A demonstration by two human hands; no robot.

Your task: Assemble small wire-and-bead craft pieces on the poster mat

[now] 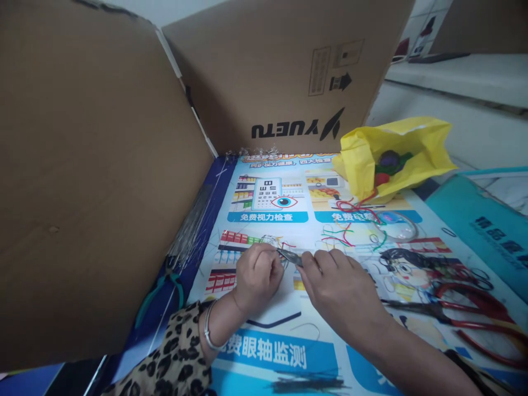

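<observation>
My left hand [258,272] is closed around a small tangle of thin wire [272,241] on the printed poster [272,209]. My right hand [336,280] grips small pliers [289,256] whose metal tip points left and meets the wire at my left fingers. A silver bangle sits on my left wrist above a leopard-print sleeve. Both hands rest low on the poster, close together.
Cardboard walls [82,165] stand at left and behind [280,71]. A bundle of straight wires [192,225] and green-handled pliers [160,291] lie at left. A yellow bag [396,154], coloured wire loops [355,220], a clear tape roll [398,225] and red-handled scissors [466,313] lie at right.
</observation>
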